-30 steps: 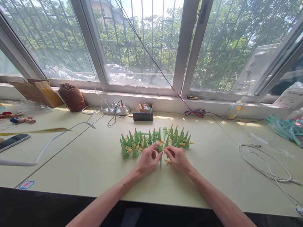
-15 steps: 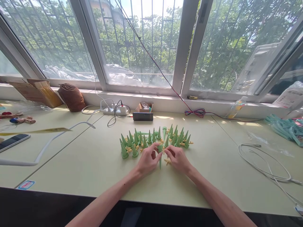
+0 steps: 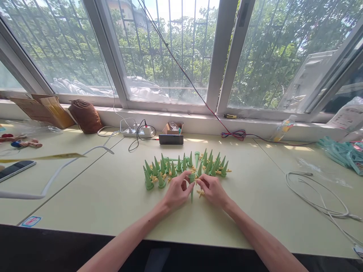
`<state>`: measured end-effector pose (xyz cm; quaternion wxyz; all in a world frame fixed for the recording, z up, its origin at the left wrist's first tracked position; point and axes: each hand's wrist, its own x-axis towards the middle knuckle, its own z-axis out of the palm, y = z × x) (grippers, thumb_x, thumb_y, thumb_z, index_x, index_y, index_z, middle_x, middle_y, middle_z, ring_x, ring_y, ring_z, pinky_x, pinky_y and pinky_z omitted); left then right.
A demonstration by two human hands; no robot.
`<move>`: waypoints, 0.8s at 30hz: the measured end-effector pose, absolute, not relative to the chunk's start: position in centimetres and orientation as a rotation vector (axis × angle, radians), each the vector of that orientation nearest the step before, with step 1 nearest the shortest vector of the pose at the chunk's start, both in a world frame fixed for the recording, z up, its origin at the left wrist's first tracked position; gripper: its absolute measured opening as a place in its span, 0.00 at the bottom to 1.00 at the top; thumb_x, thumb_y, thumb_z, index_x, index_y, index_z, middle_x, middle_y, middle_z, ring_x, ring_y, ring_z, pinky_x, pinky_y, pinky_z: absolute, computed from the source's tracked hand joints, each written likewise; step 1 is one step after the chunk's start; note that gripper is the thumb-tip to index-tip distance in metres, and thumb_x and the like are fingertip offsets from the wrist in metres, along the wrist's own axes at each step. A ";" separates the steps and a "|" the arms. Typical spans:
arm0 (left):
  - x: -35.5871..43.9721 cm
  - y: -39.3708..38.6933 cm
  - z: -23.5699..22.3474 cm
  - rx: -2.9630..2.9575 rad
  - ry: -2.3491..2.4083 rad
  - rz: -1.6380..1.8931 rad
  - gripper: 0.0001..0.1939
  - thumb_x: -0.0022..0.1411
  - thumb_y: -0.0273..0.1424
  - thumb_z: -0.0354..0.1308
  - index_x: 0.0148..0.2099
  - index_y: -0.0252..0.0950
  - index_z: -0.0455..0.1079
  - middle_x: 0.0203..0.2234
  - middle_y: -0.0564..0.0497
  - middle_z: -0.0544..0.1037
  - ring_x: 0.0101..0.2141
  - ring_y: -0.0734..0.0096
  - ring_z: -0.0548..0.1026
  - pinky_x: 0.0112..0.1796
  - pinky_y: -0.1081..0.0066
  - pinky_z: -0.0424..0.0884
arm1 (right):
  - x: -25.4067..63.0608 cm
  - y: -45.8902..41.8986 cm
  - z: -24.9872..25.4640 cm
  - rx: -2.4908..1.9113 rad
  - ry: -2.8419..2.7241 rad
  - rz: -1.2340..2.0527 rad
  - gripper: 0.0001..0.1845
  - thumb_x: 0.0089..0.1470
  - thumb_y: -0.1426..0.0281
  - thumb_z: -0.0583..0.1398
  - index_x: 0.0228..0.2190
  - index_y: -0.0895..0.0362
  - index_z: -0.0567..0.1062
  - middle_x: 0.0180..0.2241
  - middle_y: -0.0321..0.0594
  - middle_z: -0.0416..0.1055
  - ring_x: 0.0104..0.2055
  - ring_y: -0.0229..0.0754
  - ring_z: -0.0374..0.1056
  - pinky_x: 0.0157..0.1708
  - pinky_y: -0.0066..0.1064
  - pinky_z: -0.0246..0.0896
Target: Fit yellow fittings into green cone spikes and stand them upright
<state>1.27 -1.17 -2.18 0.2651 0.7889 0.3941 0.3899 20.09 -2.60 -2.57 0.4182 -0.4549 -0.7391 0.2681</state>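
Observation:
My left hand (image 3: 180, 189) grips a green plastic watering spike (image 3: 192, 177) near its wide collar, its point turned down toward the table. Close against the spike's right side, my right hand (image 3: 211, 187) pinches a small yellow valve (image 3: 196, 182), mostly covered by the fingers. Under the right fingertips, loose yellow valves (image 3: 200, 193) lie on the table. Beyond both hands stand several more green spikes (image 3: 161, 180), points up, many with yellow valves at their bases. One spike (image 3: 197, 158) among them has its point down.
Behind the spikes a dark phone (image 3: 171, 139) leans before a small cardboard box (image 3: 173, 127). A power strip (image 3: 130, 132) with cords sits to its left. White cable (image 3: 320, 196) coils at right; another phone (image 3: 17, 170) rests far left. The table's front edge (image 3: 130, 238) runs beneath my forearms.
Almost nothing differs. Both hands stay at the same spike, with only a very slight shift of the fingers and the view.

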 end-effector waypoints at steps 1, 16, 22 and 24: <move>1.3 -1.2 -2.2 2.132 1.060 1.054 0.12 0.64 0.33 0.55 0.49 0.37 0.63 0.28 0.56 0.71 0.16 0.84 0.61 0.20 0.78 0.58 | 20.1 -2.6 -2.6 -1.142 -1.857 0.677 0.17 0.65 0.64 0.53 0.25 0.56 0.65 0.20 0.31 0.60 0.22 0.35 0.52 0.24 0.28 0.48; 1.3 -1.2 -2.1 2.138 1.061 1.076 0.12 0.64 0.32 0.56 0.49 0.37 0.63 0.28 0.57 0.71 0.16 0.84 0.61 0.20 0.78 0.58 | 19.9 -2.8 -2.3 -1.131 -1.844 0.655 0.12 0.63 0.66 0.55 0.27 0.56 0.66 0.20 0.30 0.59 0.22 0.35 0.52 0.23 0.28 0.47; 1.2 -1.1 -2.2 2.137 1.056 1.062 0.12 0.64 0.33 0.55 0.49 0.37 0.63 0.27 0.57 0.71 0.16 0.83 0.61 0.20 0.78 0.58 | 20.1 -2.4 -2.7 -1.137 -1.853 0.660 0.15 0.63 0.66 0.54 0.25 0.56 0.64 0.20 0.30 0.58 0.22 0.35 0.51 0.24 0.28 0.46; 1.2 -1.1 -2.3 2.135 1.049 1.062 0.12 0.64 0.33 0.55 0.49 0.37 0.63 0.27 0.57 0.71 0.16 0.83 0.62 0.20 0.78 0.58 | 20.1 -2.4 -2.8 -1.133 -1.854 0.667 0.16 0.64 0.65 0.54 0.24 0.56 0.64 0.20 0.30 0.58 0.22 0.35 0.50 0.23 0.28 0.46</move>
